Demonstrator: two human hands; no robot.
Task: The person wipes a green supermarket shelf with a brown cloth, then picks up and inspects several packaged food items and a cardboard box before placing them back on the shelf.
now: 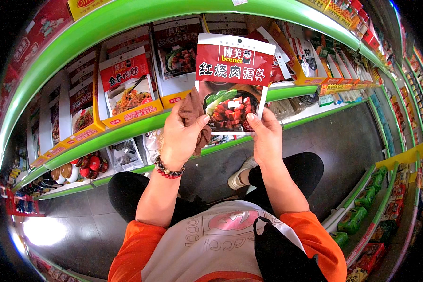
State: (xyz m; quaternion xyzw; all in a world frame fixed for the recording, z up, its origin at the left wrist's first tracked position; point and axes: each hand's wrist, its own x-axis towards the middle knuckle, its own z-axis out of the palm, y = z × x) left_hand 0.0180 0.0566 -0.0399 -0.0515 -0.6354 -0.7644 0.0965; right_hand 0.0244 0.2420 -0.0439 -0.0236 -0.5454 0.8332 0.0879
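Between both hands, a red and white Bomei seasoning packet [235,84] with a picture of braised meat and greens faces up towards me. My left hand [187,130] grips its lower left edge and also holds a crumpled brown cloth [191,109], partly behind the packet. A bracelet of dark and red beads circles that wrist. My right hand [266,135] pinches the lower right corner, thumb on the front. Behind the packet, similar packets stand in yellow-edged cartons; one with a noodle-like dish [127,84] leans forward to the left of my hands.
A green-edged shelf [134,128] runs across in front, with red-lidded jars [93,164] and bagged dry goods [126,155] on the level below. Another green shelf edge [183,10] arches above. Grey floor tiles [342,141] lie beneath; green packages [352,218] fill a rack at right.
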